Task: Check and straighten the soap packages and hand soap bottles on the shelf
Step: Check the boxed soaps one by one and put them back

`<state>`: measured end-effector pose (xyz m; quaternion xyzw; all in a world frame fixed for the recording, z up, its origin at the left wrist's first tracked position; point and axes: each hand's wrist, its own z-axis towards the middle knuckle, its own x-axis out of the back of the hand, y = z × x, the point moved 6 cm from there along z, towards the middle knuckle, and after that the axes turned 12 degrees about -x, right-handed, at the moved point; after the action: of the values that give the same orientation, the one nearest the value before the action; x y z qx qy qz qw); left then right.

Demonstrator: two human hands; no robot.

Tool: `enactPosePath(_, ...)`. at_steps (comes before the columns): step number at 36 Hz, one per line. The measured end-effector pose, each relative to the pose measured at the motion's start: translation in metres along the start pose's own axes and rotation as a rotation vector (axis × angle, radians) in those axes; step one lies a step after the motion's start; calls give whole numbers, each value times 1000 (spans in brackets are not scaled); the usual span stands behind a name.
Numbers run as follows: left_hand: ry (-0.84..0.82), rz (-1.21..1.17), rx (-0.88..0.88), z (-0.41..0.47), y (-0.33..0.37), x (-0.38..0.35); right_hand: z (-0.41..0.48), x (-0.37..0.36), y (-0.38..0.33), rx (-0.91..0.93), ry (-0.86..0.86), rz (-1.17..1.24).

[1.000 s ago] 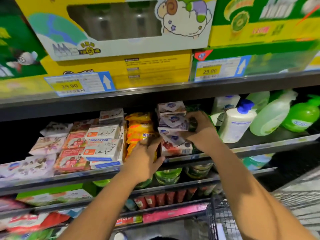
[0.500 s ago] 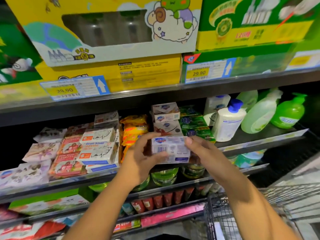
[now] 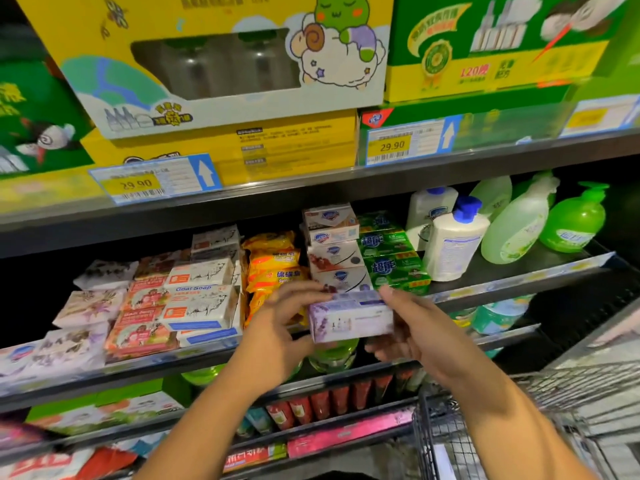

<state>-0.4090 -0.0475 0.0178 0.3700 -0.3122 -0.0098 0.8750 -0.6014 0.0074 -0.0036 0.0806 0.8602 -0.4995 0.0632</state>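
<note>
A pale lavender soap box (image 3: 349,318) is held in front of the shelf edge, between both hands. My left hand (image 3: 277,327) grips its left end, thumb on top. My right hand (image 3: 412,323) grips its right end. Behind it stands a stack of white soap boxes (image 3: 332,247), with green soap packs (image 3: 391,258) to its right and orange soap packets (image 3: 273,261) to its left. Goat soap boxes (image 3: 201,299) lie further left. A white hand soap bottle with a blue cap (image 3: 453,240) and green pump bottles (image 3: 571,220) stand at the right.
The shelf's front rail (image 3: 519,277) runs below the bottles. Large yellow and green cartons (image 3: 221,74) fill the shelf above, with price tags (image 3: 398,143) reading 29.90. Lower shelves hold bottles and red tubes (image 3: 322,407). A wire cart (image 3: 450,441) stands at the bottom right.
Both hands have drawn one lavender box out of the white stack, lowered it in front of the shelf edge and turned it over. The view has tilted up a little.
</note>
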Motion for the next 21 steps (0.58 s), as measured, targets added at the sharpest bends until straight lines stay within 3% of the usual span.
enactPosePath(4, 109, -404, 371, -10, -7, -5, -2, 2, -3, 118, -41, -197)
enactPosePath(8, 165, -450, 423, -11, 1, -7, -9, -7, -9, 237, -157, -256)
enactPosePath(12, 198, -485, 499, -12, 7, -12, -7, -6, -10, 291, -8, -427)
enactPosePath(16, 108, -366, 443, -9, 17, -11, -2, -6, -3, 274, -28, -528)
enactPosePath(19, -23, -88, 237, 0, 32, -7, 0, -5, 2, 307, 58, -642)
enactPosePath(21, -70, 15, 100, 6, 41, -8, 1, -12, 10, 296, -13, -569)
